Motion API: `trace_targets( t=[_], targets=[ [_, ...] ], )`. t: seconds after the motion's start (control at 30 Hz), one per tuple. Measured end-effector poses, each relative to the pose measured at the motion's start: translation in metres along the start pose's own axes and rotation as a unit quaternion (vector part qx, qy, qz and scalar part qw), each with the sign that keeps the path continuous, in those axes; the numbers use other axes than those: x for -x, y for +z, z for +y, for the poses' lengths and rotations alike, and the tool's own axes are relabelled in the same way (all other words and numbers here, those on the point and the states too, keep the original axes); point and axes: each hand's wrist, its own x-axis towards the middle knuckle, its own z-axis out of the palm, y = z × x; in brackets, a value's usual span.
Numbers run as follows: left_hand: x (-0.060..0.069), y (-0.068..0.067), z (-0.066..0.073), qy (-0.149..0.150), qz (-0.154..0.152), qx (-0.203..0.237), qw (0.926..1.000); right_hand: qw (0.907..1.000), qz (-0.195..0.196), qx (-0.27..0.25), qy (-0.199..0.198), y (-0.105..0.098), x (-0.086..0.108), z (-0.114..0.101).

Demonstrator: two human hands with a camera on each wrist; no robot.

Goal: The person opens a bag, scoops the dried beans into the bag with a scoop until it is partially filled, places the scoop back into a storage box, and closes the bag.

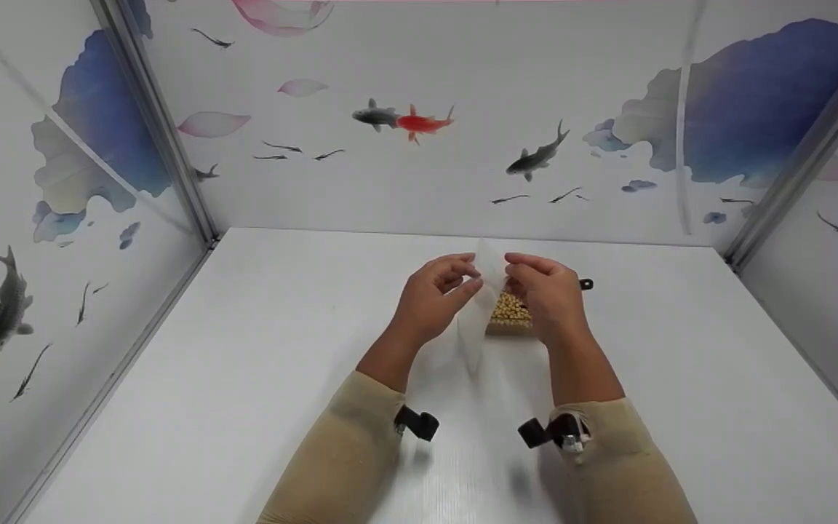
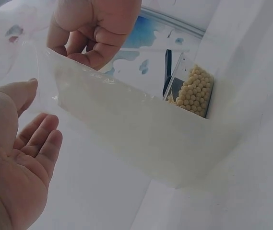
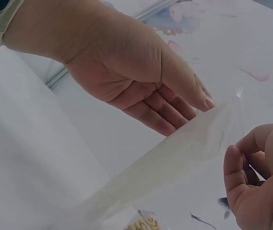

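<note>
A translucent, whitish plastic bag (image 1: pixel 479 320) hangs upright between both hands, its lower corner above the white table. My left hand (image 1: pixel 433 295) pinches the bag's upper left edge between thumb and forefinger; in the left wrist view the other fingers of that hand (image 2: pixel 11 148) stand apart from the thumb. On the other side my right hand (image 1: pixel 546 295) pinches the upper edge with bent fingers, seen also in the left wrist view. Behind the bag sits a clear box (image 2: pixel 194 91) of round, pale yellow beans (image 1: pixel 512 307), partly hidden by the right hand.
A black handle (image 2: pixel 168 67) stands by the box, its end (image 1: pixel 586 284) showing past the right hand. The white table (image 1: pixel 244 364) is bounded by white panels (image 1: pixel 463 189) printed with fish and blue leaves, with metal posts (image 1: pixel 164 124) at the corners.
</note>
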Motion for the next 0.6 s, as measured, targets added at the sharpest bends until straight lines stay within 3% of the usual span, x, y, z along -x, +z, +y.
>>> trace_targets(
  t=[0.23,0.4,0.6],
  targets=[
    [-0.001,-0.002,-0.001,0.004,0.001,0.003,1.0,1.0,-0.005,0.008,0.002,-0.003,0.0,-0.001],
    [0.0,-0.003,-0.002,0.013,0.0,0.004,0.9999,0.9998,0.015,-0.003,-0.01,-0.011,-0.003,-0.003],
    [0.0,-0.004,-0.001,0.012,0.001,0.009,0.9999,0.9965,0.052,0.058,-0.029,-0.033,-0.01,0.0]
  ],
)
